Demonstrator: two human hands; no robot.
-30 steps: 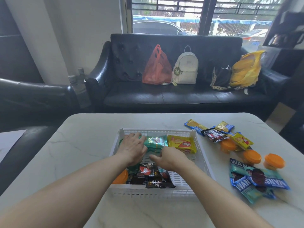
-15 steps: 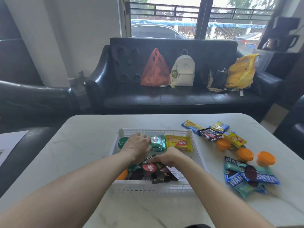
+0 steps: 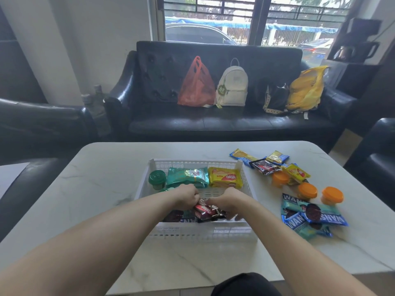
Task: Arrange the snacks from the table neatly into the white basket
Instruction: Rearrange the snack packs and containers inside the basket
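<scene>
The white basket (image 3: 245,180) stands mid-table. Along its far wall sit a green-lidded cup (image 3: 157,178), a teal packet (image 3: 187,177) and a yellow wafer pack (image 3: 224,177). Both hands reach into its near half. My left hand (image 3: 186,196) and my right hand (image 3: 229,201) have curled fingers on a bunch of dark red and black packets (image 3: 206,211) lying there. Right of the basket, on the table, lie blue cookie packs (image 3: 314,216), three orange-lidded cups (image 3: 307,190) and several small packets (image 3: 269,165).
The marble table (image 3: 102,189) meets a black sofa (image 3: 213,124) behind, bearing an orange bag, a white backpack and a yellow bag. Black armchairs flank both sides. My dark-clothed knee (image 3: 245,285) shows at the near edge.
Both hands drew back from the teal packet at the basket's far side to the dark packets in the near half and closed on them. The green-lidded cup is now uncovered.
</scene>
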